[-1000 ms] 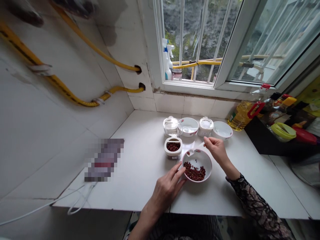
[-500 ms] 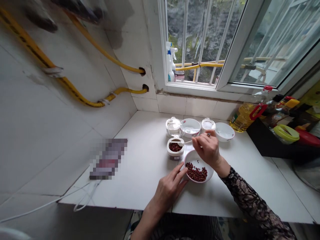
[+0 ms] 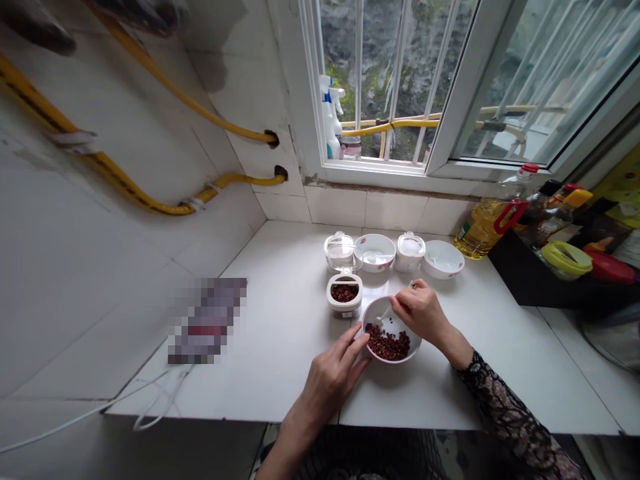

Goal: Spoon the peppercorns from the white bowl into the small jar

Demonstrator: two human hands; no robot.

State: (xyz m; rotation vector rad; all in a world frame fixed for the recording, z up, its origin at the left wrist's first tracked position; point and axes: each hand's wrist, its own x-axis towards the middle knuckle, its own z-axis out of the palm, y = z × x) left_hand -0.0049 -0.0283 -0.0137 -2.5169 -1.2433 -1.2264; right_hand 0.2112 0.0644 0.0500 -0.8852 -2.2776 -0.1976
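A white bowl (image 3: 416,343) holds dark red peppercorns (image 3: 387,345) heaped toward its near side. My left hand (image 3: 334,373) rests its fingertips on the bowl's left rim, fingers apart and holding nothing. My right hand (image 3: 423,312) pinches a small white spoon (image 3: 384,315), whose tip is inside the bowl, above the bare upper-left part. Just left of and beyond the bowl stands a small lidded jar (image 3: 345,307), its lid raised, with more peppercorns in it.
Behind stand a clear jar (image 3: 339,253), a white bowl (image 3: 375,253), a jar of white contents (image 3: 410,252) and another bowl (image 3: 443,260). An oil bottle (image 3: 477,230) and a black box (image 3: 520,273) of condiments are right. A blurred object (image 3: 207,321) lies left.
My right hand has brought the spoon from over the peppercorn jar down into the bowl. My left hand stays at the bowl's rim. The whole view has shifted slightly.
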